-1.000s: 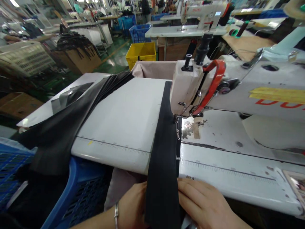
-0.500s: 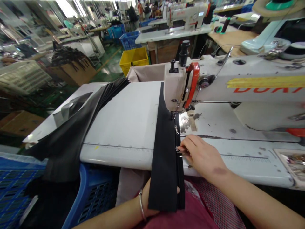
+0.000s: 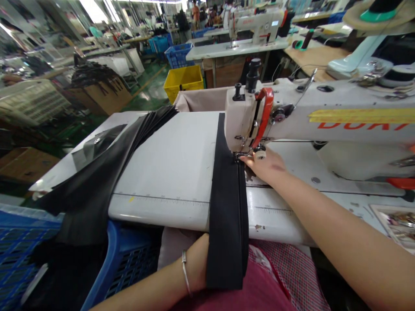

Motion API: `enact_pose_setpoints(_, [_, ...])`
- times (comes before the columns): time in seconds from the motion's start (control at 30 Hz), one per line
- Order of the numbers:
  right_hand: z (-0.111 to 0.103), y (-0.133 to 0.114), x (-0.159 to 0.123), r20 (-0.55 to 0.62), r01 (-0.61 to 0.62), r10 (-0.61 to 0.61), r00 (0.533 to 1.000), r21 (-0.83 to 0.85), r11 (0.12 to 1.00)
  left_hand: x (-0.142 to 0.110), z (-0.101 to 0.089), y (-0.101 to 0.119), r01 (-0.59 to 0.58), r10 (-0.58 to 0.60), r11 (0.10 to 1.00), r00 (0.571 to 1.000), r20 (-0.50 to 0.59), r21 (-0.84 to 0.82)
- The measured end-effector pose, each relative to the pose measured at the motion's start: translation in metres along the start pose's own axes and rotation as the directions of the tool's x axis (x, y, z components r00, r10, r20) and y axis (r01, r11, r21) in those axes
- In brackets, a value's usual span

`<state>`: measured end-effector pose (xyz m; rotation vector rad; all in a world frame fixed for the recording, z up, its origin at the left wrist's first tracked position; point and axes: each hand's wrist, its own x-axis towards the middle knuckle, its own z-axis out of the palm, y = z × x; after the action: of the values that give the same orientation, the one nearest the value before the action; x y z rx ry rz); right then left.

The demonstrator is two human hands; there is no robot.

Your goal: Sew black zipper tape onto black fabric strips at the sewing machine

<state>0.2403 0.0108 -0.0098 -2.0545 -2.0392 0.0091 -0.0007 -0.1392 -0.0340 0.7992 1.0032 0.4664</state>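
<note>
- White surface (image 3: pixel 175 160) with ruler markings (image 3: pixel 162 199) along its near edge.
- At left, layered black material (image 3: pixel 119 157) drapes over the near edge.
- In the middle, a black strip (image 3: pixel 225 207) runs lengthwise, overhanging the near edge.
- At right, a white sewing machine (image 3: pixel 350 108); nearer, a tray (image 3: pixel 377 211) of small metal pieces.

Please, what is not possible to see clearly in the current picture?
Head view:
Left hand: fingers hidden behind the black strip.
Right hand: partly behind machine head; grip too small to tell.
Red lettering: partly covered by yellow tape.
Tray: contents blurred, cut off by right edge.
</note>
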Motion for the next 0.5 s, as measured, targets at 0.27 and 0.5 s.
enact_pose_setpoints(0.27, [-0.011,-0.008,-0.155,0.022,0.608,-0.62,0.784,0.175,0.775,0.049,-0.039,0.101,-0.511,0.402,-0.368,0.667,0.628,0.777])
enact_pose_setpoints(0.5, [0.002,-0.012,-0.172,-0.132,0.678,-0.672,0.728,-0.006,0.735,0.087,-0.048,0.116,-0.636,0.098,-0.489,0.64,0.762,0.597])
